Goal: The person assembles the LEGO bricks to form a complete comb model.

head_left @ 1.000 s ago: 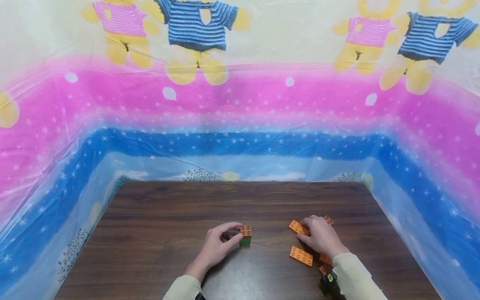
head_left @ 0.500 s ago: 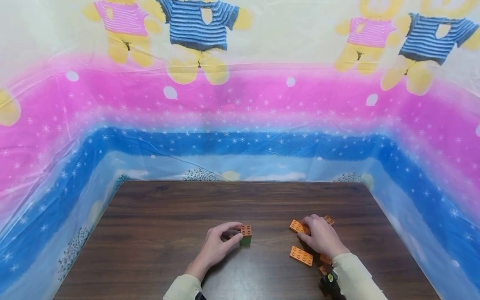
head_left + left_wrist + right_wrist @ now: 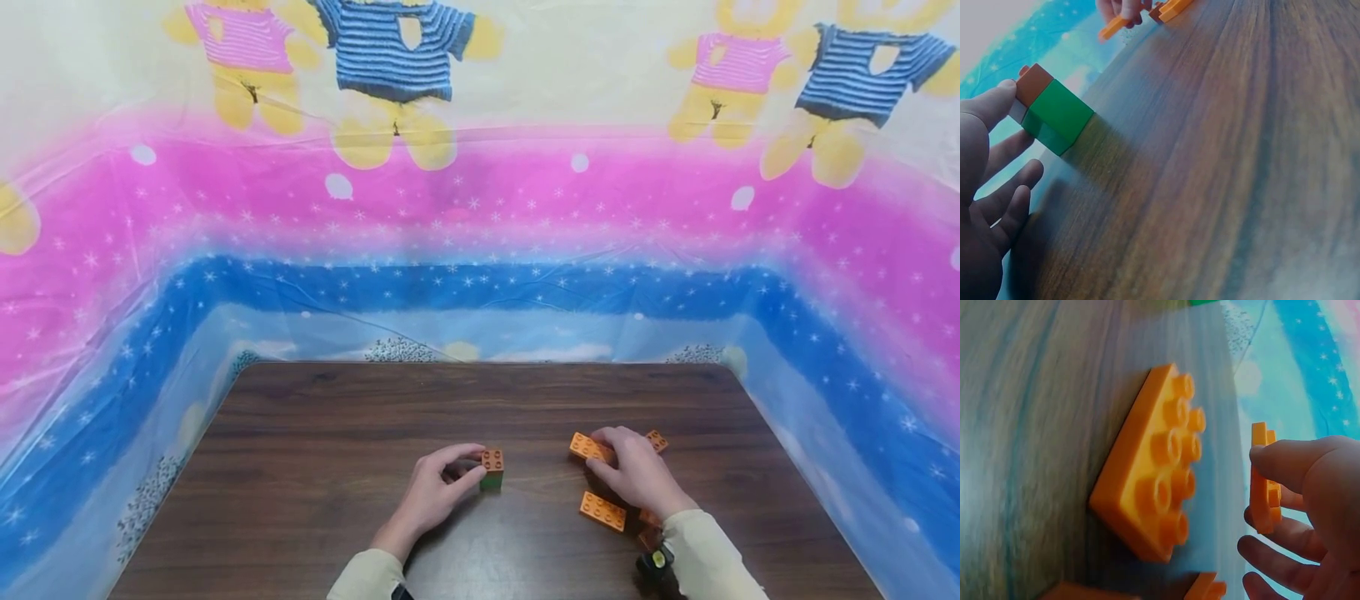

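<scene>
- Midway between the tabletop's (image 3: 337, 408) left and right edges, I see the left hand (image 3: 438, 486) pinching a green block (image 3: 1061, 117) topped by a brown brick (image 3: 1035, 85).
- Closer to the right edge, the right hand (image 3: 637, 472) grips an orange plate (image 3: 588, 447).
- Just beside that hand lies a second plate (image 3: 602, 511), studs up.
- Right wrist device (image 3: 654, 562): face too small for me to read.

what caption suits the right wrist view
Right hand pinching an orange brick, a second orange brick lying studs-up on the table.
</scene>
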`<state>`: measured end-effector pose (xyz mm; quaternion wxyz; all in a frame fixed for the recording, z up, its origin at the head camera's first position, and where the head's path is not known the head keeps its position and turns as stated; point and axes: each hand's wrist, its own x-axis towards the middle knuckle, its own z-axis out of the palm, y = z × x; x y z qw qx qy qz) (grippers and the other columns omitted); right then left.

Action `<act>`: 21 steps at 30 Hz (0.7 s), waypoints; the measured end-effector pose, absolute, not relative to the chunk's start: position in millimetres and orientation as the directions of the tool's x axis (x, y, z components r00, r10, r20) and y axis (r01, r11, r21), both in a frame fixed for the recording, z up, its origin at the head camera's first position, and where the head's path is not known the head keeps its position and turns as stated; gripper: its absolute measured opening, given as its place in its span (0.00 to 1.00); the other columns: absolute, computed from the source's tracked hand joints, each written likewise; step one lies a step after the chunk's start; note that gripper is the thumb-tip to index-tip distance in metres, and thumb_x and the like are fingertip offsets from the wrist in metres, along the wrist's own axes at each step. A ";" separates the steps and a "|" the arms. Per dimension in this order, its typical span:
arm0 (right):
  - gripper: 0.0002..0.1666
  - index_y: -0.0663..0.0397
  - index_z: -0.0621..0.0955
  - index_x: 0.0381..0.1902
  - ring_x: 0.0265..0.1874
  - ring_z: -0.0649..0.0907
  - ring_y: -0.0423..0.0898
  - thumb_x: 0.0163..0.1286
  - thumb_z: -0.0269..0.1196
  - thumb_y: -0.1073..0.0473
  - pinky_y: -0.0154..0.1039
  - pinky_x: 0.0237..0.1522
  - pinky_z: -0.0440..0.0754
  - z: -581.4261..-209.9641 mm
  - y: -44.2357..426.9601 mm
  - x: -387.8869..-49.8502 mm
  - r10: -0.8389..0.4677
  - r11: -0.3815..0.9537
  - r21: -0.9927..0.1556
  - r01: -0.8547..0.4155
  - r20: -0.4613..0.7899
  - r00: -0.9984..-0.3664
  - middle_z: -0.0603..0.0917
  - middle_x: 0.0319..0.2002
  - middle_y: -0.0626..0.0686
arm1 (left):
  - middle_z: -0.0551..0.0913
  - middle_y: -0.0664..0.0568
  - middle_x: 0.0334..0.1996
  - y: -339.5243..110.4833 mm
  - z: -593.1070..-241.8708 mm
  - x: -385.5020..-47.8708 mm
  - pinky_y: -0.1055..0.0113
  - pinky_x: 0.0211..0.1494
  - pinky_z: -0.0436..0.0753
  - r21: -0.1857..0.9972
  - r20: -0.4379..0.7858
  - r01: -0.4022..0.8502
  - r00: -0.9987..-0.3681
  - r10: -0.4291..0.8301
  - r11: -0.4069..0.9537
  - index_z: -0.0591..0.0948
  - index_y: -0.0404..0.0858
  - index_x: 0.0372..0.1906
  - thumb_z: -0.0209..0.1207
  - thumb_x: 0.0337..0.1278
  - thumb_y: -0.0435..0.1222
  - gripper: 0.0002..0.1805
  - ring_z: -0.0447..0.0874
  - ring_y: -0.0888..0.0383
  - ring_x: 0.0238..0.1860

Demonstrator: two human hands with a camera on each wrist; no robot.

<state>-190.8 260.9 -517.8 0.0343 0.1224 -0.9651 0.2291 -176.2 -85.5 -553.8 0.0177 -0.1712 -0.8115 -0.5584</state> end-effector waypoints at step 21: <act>0.22 0.49 0.85 0.61 0.40 0.79 0.37 0.72 0.72 0.52 0.39 0.41 0.79 -511.6 217.3 -177.6 -0.309 0.751 -0.537 -0.384 0.228 -0.923 0.85 0.50 0.44 | 0.90 0.62 0.49 -86.1 -553.9 -175.7 0.67 0.44 0.83 0.905 0.212 0.289 -0.943 0.259 0.313 0.87 0.49 0.59 0.69 0.69 0.45 0.17 0.87 0.60 0.41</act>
